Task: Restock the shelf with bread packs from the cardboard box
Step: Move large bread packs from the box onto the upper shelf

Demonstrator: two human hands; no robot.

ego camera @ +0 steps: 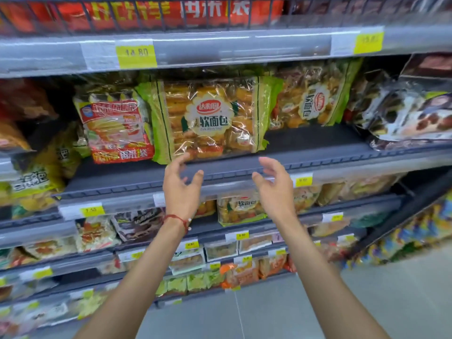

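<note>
A big bread pack (208,119) with green edges and a clear front stands upright on the grey shelf (305,152), facing me. My left hand (181,187) is just below its lower left corner, fingers spread, apart from the pack or barely at its edge. My right hand (275,184) is open below the pack's lower right, holding nothing. A second bread pack (315,96) of the same kind stands turned sideways farther right and deeper on the shelf. The cardboard box is not in view.
A red and orange snack pack (115,126) stands left of the bread pack. Dark packs (403,113) lie at the right of the shelf. Bare shelf shows in front of the second pack. Lower shelves (137,258) hold more packs, and grey floor (269,314) lies below.
</note>
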